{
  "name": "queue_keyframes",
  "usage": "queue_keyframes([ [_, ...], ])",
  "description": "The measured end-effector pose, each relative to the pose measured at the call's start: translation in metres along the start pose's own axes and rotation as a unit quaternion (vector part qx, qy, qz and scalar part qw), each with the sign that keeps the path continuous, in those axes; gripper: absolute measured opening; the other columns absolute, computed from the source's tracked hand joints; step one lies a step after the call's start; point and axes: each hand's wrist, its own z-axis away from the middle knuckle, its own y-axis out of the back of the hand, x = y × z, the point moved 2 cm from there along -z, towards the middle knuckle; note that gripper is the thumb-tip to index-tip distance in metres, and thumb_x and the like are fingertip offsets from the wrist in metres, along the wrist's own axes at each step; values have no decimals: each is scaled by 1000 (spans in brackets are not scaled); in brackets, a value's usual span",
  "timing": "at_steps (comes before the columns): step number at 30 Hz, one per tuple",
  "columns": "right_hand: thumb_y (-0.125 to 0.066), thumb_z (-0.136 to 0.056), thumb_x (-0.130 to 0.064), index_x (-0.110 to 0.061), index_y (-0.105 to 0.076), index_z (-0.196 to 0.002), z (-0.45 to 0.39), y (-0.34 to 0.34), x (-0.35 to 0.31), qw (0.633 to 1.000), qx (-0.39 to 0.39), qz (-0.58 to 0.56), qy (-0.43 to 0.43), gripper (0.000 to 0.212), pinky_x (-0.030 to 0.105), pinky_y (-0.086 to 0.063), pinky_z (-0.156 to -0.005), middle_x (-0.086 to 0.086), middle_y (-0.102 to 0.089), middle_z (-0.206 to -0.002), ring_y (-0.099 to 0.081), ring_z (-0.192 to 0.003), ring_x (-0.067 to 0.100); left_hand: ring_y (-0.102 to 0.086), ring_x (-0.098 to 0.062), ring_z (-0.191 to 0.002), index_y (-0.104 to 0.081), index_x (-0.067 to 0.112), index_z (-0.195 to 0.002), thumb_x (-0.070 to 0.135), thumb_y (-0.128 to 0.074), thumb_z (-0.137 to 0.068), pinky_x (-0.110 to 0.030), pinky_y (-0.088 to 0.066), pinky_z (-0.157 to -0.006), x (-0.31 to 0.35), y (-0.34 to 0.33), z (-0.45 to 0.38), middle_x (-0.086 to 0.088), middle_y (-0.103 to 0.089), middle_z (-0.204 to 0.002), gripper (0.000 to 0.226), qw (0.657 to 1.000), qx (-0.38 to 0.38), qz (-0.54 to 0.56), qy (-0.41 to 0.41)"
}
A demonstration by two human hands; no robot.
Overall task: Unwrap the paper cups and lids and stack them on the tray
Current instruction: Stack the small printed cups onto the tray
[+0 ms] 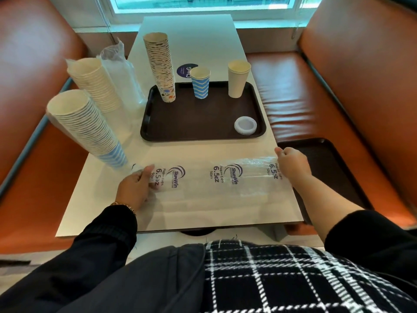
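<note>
Head view: white table [198, 39] between orange booth seats [361, 71], window beyond.

Camera: on my head, one wide-angle view.
Facing: forward and down over the white rectangular surface [203, 213].
Nearness: close above my lap and forearms.

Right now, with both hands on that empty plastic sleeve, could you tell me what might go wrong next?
1. The left hand grips the empty sleeve right beside the base of the tall blue-striped cup stack; pulling the sleeve could tip that leaning stack.
2. The patterned cup stack on the tray is tall and leans, so a bumped table may topple it.
3. The right hand pinches the sleeve's other end at the table edge, where it could slide off.
</note>
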Motion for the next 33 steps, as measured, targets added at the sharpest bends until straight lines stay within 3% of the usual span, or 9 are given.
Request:
queue_keyframes([
  [6,-35,-103,-48,-16,-54,-88,-6,3,7,995,21,98,11,40,36,-42,-65,5,-58,-79,-55,-69,19,-63,-23,-76,-64,23,-77,59,-37,-97,-31,-40,-69,-5,8,1,-2,-66,-67,50,989,41,-131,-58],
  [8,-36,-103,-47,-15,-54,-87,-7,1,7,995,25,98,18,40,33,-38,-60,6,-59,-79,-55,-68,18,-63,-30,-94,-69,21,-101,49,-40,-100,-35,-45,-80,-11,12,0,-7,-69,-89,40,984,90,-147,-48],
  [11,-39,-103,-45,-13,-53,-94,-8,-2,6,994,34,103,9,36,34,-42,-60,6,-59,-80,-57,-69,19,-55,-34,-111,-49,15,-137,28,-52,-96,-44,-41,-97,-8,15,8,-14,-57,-121,43,970,197,-132,-47],
  [14,-50,-99,-41,-11,-51,-107,-9,-1,-3,984,106,135,55,31,46,-51,-78,11,-60,-100,-60,-87,30,-45,-34,-121,-48,11,-133,25,-55,-92,-49,-35,-101,13,-2,30,-17,-50,-132,45,927,242,-186,-219],
  [17,-58,-94,-32,-11,-57,-122,8,-12,-30,953,163,162,196,35,48,-42,-90,16,-58,-122,-53,-111,38,-40,-30,-133,-50,17,-136,37,-39,-94,-45,-33,-108,44,-51,45,-11,-48,-143,48,886,106,-242,-382],
  [19,-55,-95,-29,-11,-59,-128,33,-38,-52,937,74,132,314,38,47,-41,-98,17,-57,-133,-53,-120,38,-17,-25,-148,-32,26,-150,51,-17,-95,-45,-16,-118,56,-90,46,-3,-26,-159,62,874,-50,-327,-355],
  [21,-43,-101,-35,-19,-47,-144,60,-73,-57,911,-75,171,368,46,44,-27,-115,8,-39,-155,-35,-143,29,5,-22,-150,-9,31,-155,57,-7,-94,-45,2,-119,51,-119,41,3,-1,-163,66,844,-134,-417,-311],
  [25,-18,-101,-55,-37,-10,-156,52,-83,-21,893,-142,273,327,58,45,5,-122,-9,5,-165,11,-152,17,19,-18,-148,9,42,-152,55,-13,-99,-53,8,-118,30,-131,32,10,17,-161,59,826,-166,-451,-293],
  [33,-9,-90,-76,-41,9,-154,8,-53,9,915,-99,338,198,75,47,14,-117,-1,20,-163,21,-149,24,21,-16,-147,10,45,-150,54,-16,-99,-50,13,-118,33,-128,32,13,19,-160,58,831,-167,-441,-295],
])
